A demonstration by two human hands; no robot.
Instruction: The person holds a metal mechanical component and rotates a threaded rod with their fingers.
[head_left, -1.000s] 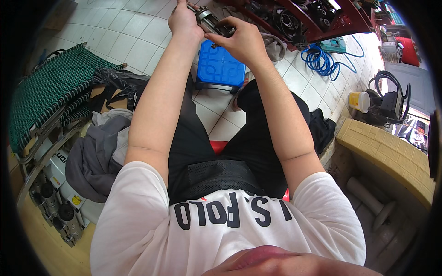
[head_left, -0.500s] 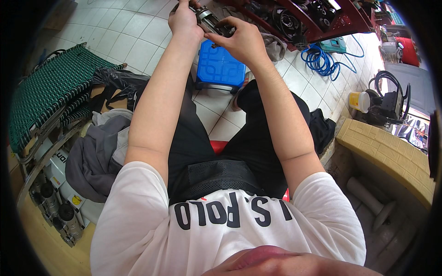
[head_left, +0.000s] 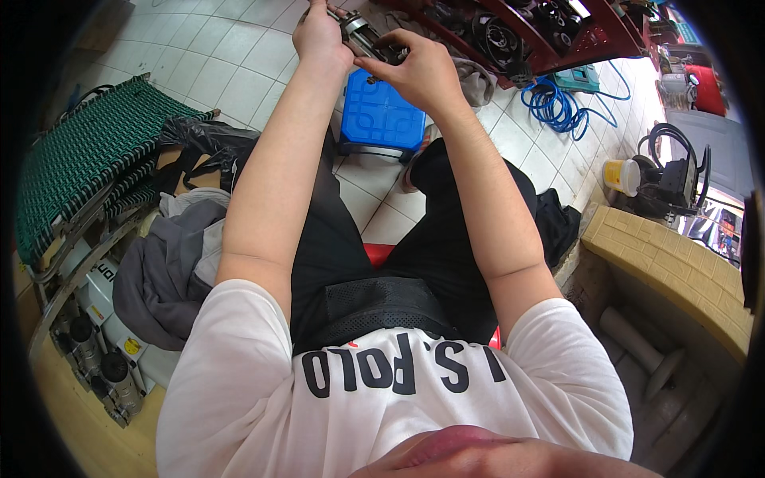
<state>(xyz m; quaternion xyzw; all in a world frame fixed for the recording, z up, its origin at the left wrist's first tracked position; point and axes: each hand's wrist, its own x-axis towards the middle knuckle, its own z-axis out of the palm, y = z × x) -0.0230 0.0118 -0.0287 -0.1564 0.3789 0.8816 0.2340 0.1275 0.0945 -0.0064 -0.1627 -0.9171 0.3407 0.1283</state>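
Observation:
Both arms stretch out toward the top of the view, over a blue plastic stool (head_left: 383,115). Between my hands is a grey metal machine part (head_left: 360,33), roughly cylindrical with bars and rings along it; its exact kind cannot be told. My left hand (head_left: 320,38) is closed round its far left end, the fingers mostly hidden behind it. At the near right end, my right hand (head_left: 421,70) pinches the part, with the thumb below and the curled index finger above. The part is held slantwise, above the stool's far edge.
On the left stand a folded green woven chair (head_left: 96,151), a black plastic bag (head_left: 209,139) and a heap of grey cloth (head_left: 171,259). A red rack (head_left: 550,48) with machine parts, a coiled blue hose (head_left: 554,107) and a white-and-yellow bucket (head_left: 621,176) are on the right.

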